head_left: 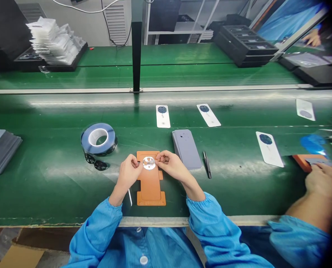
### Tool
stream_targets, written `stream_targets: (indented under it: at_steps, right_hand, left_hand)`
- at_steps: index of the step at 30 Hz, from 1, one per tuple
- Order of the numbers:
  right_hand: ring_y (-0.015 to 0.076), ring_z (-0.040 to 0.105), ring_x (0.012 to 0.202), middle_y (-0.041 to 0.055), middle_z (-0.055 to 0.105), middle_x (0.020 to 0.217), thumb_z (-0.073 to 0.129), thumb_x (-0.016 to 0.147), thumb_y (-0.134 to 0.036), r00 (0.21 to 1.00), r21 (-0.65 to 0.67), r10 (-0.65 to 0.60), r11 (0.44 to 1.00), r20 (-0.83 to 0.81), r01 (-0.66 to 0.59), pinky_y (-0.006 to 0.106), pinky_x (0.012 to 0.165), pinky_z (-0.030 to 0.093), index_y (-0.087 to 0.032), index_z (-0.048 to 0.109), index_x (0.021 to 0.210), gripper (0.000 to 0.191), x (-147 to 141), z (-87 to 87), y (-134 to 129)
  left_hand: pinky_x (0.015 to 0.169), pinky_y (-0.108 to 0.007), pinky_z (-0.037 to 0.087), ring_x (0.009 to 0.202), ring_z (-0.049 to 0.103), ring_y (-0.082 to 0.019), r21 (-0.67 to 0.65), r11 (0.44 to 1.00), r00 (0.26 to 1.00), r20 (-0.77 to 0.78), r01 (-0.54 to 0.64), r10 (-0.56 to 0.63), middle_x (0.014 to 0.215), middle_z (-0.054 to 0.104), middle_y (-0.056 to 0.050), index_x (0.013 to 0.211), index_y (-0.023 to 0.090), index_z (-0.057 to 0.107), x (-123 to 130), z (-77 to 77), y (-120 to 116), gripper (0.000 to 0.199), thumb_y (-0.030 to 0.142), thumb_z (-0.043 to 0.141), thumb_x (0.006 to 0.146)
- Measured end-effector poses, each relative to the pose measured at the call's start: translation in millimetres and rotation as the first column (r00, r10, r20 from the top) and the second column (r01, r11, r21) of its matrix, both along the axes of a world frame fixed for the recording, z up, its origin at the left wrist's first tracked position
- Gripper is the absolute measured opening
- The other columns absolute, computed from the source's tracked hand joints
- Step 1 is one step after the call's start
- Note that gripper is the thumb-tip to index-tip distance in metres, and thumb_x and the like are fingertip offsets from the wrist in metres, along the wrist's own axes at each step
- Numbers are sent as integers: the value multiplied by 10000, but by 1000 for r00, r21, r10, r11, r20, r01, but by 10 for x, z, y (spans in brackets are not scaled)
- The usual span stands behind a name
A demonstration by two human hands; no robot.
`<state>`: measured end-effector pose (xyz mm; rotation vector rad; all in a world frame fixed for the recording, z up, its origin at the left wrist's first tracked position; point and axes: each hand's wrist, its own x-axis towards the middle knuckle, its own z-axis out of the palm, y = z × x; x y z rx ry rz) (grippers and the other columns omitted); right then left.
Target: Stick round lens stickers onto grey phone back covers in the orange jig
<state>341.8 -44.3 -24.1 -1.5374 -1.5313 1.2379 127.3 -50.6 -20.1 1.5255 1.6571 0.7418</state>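
Evidently midway: a silver disc (149,163) between two hands

Left hand (128,173) and right hand (170,165) pinch the disc at opposite edges, at the far end of an orange fixture (150,186); whether it touches, I cannot tell. Beyond, three white panels (163,121) carry dark circles (162,109) and look done. The disc remains unplaced; stacked grey panels (187,150) nearby look left to do.

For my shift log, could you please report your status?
Left hand and right hand at opposite edges of round silvery disc with cutouts; grip unclear. Disc over flat orange plate. Slim black tool lies right, not obstructing.
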Motion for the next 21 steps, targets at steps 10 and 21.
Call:
stream_targets:
  at_steps: [10,21]
  right_hand:
    - [195,670,799,58,704,912,621,846,-260,995,106,-8,994,104,-3,358,769,570,-209,674,979,152,141,305,-52]
    - [371,439,1418,179,507,1495,735,840,-435,794,45,62,993,604,-112,529,1146,381,-215,579,1424,643,1487,396,890]
  left_hand:
    - [603,-236,384,588,537,-118,-31,999,1000,18,-11,12,629,552,59,700,227,463,-11,-1,10,213,307,655,746]
    - [593,-238,382,587,524,-116,17,1000,990,138,12,-14,633,538,57,708,225,456,-103,-49,-37,182,288,590,813]
